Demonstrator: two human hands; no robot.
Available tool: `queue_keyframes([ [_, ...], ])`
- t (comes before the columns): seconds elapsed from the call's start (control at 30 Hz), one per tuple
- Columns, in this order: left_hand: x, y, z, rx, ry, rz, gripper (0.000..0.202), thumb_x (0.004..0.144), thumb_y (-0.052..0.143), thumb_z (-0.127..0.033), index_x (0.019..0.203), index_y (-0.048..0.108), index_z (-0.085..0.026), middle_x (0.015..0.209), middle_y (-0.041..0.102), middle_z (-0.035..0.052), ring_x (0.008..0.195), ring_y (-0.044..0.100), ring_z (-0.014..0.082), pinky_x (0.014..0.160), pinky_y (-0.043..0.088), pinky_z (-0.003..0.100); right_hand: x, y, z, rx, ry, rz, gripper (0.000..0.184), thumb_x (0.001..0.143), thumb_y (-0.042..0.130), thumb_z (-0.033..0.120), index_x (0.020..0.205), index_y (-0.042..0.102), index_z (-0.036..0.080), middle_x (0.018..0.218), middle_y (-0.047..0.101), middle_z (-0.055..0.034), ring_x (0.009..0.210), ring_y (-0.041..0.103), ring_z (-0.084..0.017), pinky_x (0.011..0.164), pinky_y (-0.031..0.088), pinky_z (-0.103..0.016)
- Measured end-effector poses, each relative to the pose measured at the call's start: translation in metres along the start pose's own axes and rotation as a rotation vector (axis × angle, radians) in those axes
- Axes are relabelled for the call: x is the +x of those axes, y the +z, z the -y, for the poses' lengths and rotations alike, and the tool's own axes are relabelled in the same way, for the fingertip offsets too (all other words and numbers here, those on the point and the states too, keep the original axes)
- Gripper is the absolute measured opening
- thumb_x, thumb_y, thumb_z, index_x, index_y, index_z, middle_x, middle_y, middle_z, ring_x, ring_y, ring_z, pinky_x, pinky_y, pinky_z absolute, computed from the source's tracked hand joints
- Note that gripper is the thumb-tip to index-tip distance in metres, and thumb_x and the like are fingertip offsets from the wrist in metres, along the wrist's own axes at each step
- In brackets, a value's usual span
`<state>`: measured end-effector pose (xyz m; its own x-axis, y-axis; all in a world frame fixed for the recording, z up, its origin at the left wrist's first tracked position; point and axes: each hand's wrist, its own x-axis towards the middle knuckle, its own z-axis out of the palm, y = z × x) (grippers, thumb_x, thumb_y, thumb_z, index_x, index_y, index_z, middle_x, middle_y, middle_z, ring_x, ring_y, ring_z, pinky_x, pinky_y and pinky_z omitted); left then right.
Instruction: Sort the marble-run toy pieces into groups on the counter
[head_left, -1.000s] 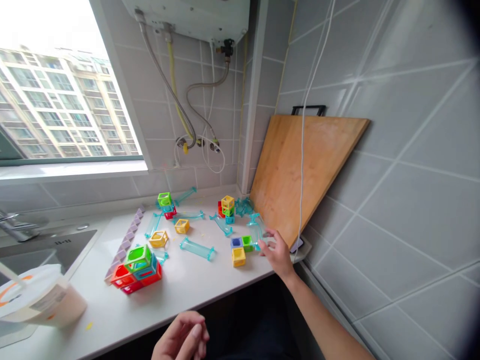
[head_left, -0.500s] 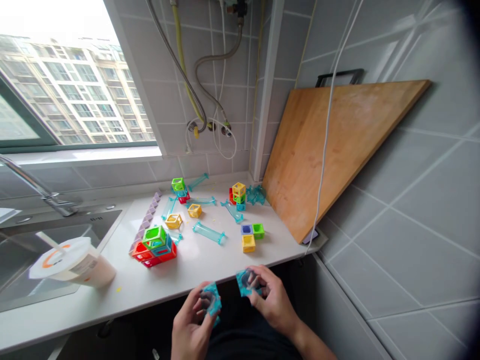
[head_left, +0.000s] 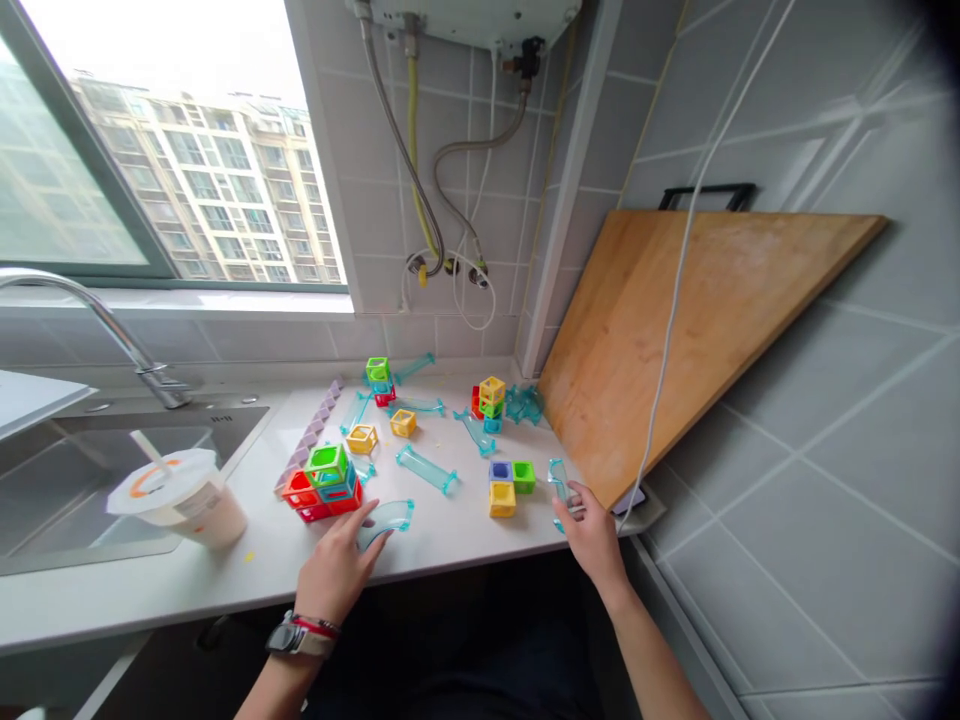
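Note:
Near the counter's front edge, my left hand [head_left: 337, 562] grips one end of a curved, translucent blue track piece [head_left: 394, 516] between thumb and fingers. My right hand [head_left: 591, 532] pinches a second translucent blue track piece [head_left: 558, 476] at the right side of the counter, its fingers covering part of it. Just behind the left hand stands a stack of open-frame cubes in red, blue and green [head_left: 327, 484]. To the left of the right hand, blue, green and yellow cubes [head_left: 502, 498] sit joined together.
More cube stacks [head_left: 490, 402] and straight translucent track pieces [head_left: 426, 470] lie across the white counter [head_left: 450, 530]. A lidded cup with a straw [head_left: 180, 500] stands by the sink [head_left: 82, 500]. A large wooden board [head_left: 675, 330] leans against the right wall, a white cable hanging before it.
Both hands, each with a translucent blue piece, have moved from in front of the counter onto it, spreading apart left and right. The camera view has shifted too.

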<state>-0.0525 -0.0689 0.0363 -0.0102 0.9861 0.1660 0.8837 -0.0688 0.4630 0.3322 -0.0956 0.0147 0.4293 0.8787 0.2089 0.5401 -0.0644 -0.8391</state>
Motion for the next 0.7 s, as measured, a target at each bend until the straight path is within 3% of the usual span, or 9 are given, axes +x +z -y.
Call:
queue_keyframes([
  [0.13, 0.004, 0.004, 0.005, 0.044, -0.012, 0.046, 0.049, 0.091, 0.056, -0.051, 0.133, 0.063, -0.026, 0.108, 0.075, 0.0066, 0.099, 0.070, 0.0273, 0.076, 0.053, 0.032, 0.000, 0.000, -0.009, -0.007, -0.006, -0.006, 0.056, 0.088, 0.058, 0.057, 0.121, 0.064, 0.012, 0.085, 0.067, -0.0069, 0.065, 0.066, -0.020, 0.066, 0.056, -0.032],
  [0.23, 0.005, 0.010, 0.007, 0.063, -0.009, 0.042, 0.047, 0.093, 0.054, -0.049, 0.133, 0.062, -0.026, 0.110, 0.074, 0.0067, 0.099, 0.070, 0.0267, 0.076, 0.053, 0.032, 0.006, 0.001, -0.002, -0.017, -0.033, 0.019, 0.056, 0.089, 0.057, 0.057, 0.122, 0.064, 0.012, 0.085, 0.067, -0.0069, 0.063, 0.064, -0.019, 0.065, 0.055, -0.031],
  [0.4, 0.008, 0.022, 0.007, 0.084, -0.006, -0.030, 0.045, 0.095, 0.052, -0.046, 0.134, 0.061, -0.026, 0.124, 0.069, 0.0088, 0.107, 0.067, 0.0288, 0.080, 0.053, 0.035, 0.030, 0.016, 0.054, -0.088, -0.227, 0.149, 0.051, 0.090, 0.059, 0.055, 0.123, 0.066, 0.017, 0.090, 0.071, -0.0075, 0.071, 0.065, -0.020, 0.071, 0.054, -0.031],
  [0.53, 0.004, 0.027, 0.010, 0.080, 0.021, -0.133, 0.047, 0.094, 0.053, -0.049, 0.133, 0.061, -0.025, 0.127, 0.068, 0.0100, 0.113, 0.064, 0.0312, 0.084, 0.054, 0.037, 0.063, 0.063, 0.116, -0.349, -0.312, 0.350, 0.045, 0.092, 0.058, 0.051, 0.127, 0.065, 0.023, 0.095, 0.075, -0.0072, 0.087, 0.070, -0.024, 0.078, 0.052, -0.032],
  [0.6, 0.000, 0.030, 0.014, 0.069, 0.050, -0.194, 0.046, 0.094, 0.055, -0.050, 0.132, 0.062, -0.024, 0.126, 0.068, 0.0099, 0.112, 0.064, 0.0303, 0.088, 0.053, 0.038, 0.082, 0.097, 0.142, -0.577, -0.271, 0.457, 0.047, 0.092, 0.059, 0.050, 0.129, 0.064, 0.021, 0.103, 0.075, -0.0109, 0.098, 0.070, -0.028, 0.080, 0.053, -0.035],
  [0.7, -0.006, 0.032, 0.022, 0.021, 0.116, -0.259, 0.041, 0.093, 0.058, -0.051, 0.123, 0.065, -0.024, 0.123, 0.069, 0.0098, 0.111, 0.064, 0.0292, 0.095, 0.052, 0.039, 0.105, 0.141, 0.164, -0.607, -0.252, 0.506, 0.038, 0.089, 0.069, 0.039, 0.117, 0.069, 0.013, 0.108, 0.072, -0.0166, 0.100, 0.070, -0.032, 0.080, 0.055, -0.040],
])
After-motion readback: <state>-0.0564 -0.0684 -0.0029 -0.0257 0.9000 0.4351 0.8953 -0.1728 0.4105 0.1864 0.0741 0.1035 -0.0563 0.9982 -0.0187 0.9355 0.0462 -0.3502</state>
